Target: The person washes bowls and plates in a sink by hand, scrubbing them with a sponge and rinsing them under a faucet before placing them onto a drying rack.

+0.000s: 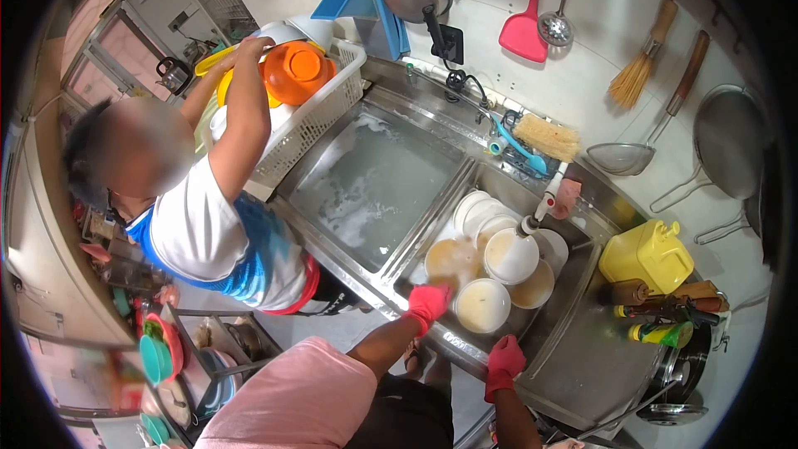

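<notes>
My left hand point(429, 303), in a pink rubber glove, is at the near left of the right-hand sink basin point(582, 270). Its fingers look closed beside a bowl of cloudy brownish water point(453, 261); whatever they hold, if anything, is hidden. Curled into a fist, my right hand point(505, 359), also gloved in pink, rests at the basin's front edge. Between and beyond my hands are several white bowls, among them a near one with pale yellowish liquid point(483, 306) and another point(511, 255) under the faucet point(529, 226). More white bowls point(478, 212) lean overlapped at the back.
Left of the basin, a second basin point(374, 191) holds greyish soapy water. Another person point(216, 216) reaches into a white crate point(312, 120) with orange bowls point(298, 72). A yellow jug point(647, 256) and bottles stand right. Strainers, a brush point(644, 66) and a pink spatula point(525, 33) hang on the wall.
</notes>
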A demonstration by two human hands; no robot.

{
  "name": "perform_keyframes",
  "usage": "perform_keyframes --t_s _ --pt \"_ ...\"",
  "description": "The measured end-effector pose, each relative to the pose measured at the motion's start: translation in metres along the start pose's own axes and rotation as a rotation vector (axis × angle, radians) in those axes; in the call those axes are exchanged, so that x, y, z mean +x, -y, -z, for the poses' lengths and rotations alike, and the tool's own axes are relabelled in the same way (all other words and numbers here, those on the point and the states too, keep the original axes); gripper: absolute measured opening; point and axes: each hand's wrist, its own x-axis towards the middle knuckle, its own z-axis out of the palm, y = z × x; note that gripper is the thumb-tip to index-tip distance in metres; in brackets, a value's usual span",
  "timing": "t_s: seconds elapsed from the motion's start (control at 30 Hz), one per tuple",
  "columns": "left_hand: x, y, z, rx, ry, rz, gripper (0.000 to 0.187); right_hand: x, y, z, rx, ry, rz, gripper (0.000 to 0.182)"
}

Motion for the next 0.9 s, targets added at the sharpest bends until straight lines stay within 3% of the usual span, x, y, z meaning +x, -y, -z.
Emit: perform_keyframes --t_s 0.13,0.23,0.43,0.57,0.9 --pt "0.001 0.001 -0.004 0.014 -0.027 -0.01 0.037 0.001 -0.001 0.0 0.003 0.019 -0.008 0.022" --pt "0.002 -0.002 0.001 0.035 0.12 0.058 0.037 0.001 -0.002 -0.002 0.008 0.013 0.004 0.022" --pt "0.0 -0.002 0.004 0.028 0.001 -0.005 0.037 0.0 -0.002 0.0 0.025 0.012 0.007 0.022" --pt "0.002 -0.004 0.009 0.045 0.145 0.071 0.036 0.0 -0.003 -0.002 0.027 0.014 -0.004 0.022" --pt "0.001 -0.004 0.007 0.03 0.138 0.075 0.037 0.001 -0.001 0.001 0.027 0.041 -0.025 0.024"
